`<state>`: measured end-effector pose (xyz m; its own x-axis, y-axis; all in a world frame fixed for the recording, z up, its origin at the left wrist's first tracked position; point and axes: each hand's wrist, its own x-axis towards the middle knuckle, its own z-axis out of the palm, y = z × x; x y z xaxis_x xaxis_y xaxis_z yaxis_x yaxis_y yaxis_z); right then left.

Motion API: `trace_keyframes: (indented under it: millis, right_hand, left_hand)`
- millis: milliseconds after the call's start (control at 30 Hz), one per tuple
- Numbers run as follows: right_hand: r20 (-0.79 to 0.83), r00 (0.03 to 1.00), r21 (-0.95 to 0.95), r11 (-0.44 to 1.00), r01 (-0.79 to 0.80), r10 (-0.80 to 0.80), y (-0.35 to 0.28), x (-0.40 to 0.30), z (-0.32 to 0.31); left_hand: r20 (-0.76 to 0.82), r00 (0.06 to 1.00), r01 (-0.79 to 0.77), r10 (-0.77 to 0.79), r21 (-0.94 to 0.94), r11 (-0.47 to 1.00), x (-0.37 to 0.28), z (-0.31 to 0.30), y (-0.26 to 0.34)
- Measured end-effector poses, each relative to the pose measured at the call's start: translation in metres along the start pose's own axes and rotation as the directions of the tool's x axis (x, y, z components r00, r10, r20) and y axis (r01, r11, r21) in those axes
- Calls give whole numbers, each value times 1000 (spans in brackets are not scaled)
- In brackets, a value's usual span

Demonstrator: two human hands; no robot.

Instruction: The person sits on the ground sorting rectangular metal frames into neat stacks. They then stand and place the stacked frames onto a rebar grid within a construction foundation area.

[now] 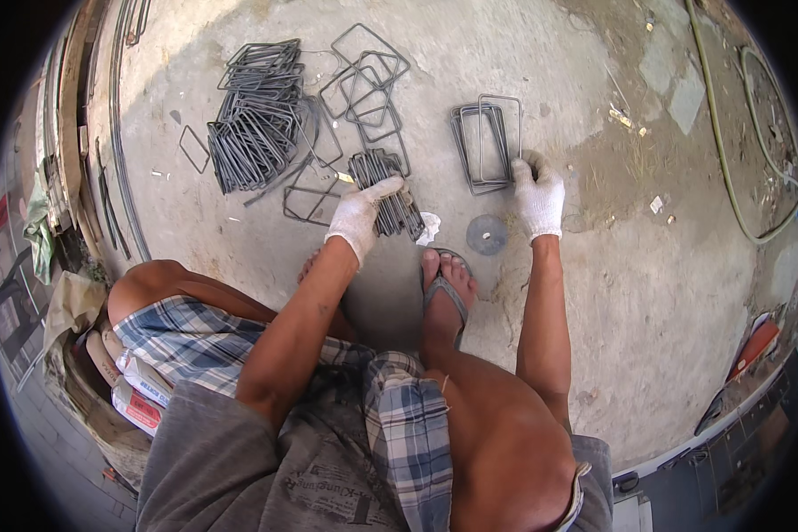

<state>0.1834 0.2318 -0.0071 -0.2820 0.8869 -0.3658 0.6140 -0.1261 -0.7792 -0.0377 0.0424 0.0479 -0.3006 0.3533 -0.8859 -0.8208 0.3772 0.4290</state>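
Observation:
My left hand (359,216), in a white knit glove, grips a bundle of rectangular steel rebar stirrups (389,193) above the concrete floor. On the right, my gloved right hand (538,196) has its thumb and fingers closed on the lower right side of a single stirrup (521,126), which overlaps a small stack of stirrups (465,149). A large heap of stirrups (249,146) lies at the upper left. Between it and the small stack, several loose stirrups (366,93) are spread out, overlapping one another.
A grey disc with a centre hole (495,233) and a crumpled white scrap (429,228) lie near my sandalled foot. Long bars (116,126) and timber (70,113) run along the left edge. A hose (717,126) curves at the right. Bags (139,399) sit at the lower left.

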Motion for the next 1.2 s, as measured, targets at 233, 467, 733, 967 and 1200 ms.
trace_keyframes:
  millis: [233,467,733,967,1200]
  right_hand:
    - [23,980,-393,900,191,-198,-2,-8,9]
    - [-135,979,-353,931,98,-154,-48,-36,8]
    - [348,929,40,992,118,-124,-50,-125,56]
    - [183,978,-141,982,123,-97,-53,-114,51]
    - [72,988,41,990,134,-136,-47,-105,32]
  left_hand:
    - [-21,999,34,-33,28,999,4,-3,-3]
    - [-40,999,17,-14,65,998,0,-6,-1]
    - [54,999,-11,5,108,994,-3,-1,-7]
    - [5,999,-37,37,173,984,-13,-3,-3]
    - [19,994,-111,110,61,992,-9,-19,6]
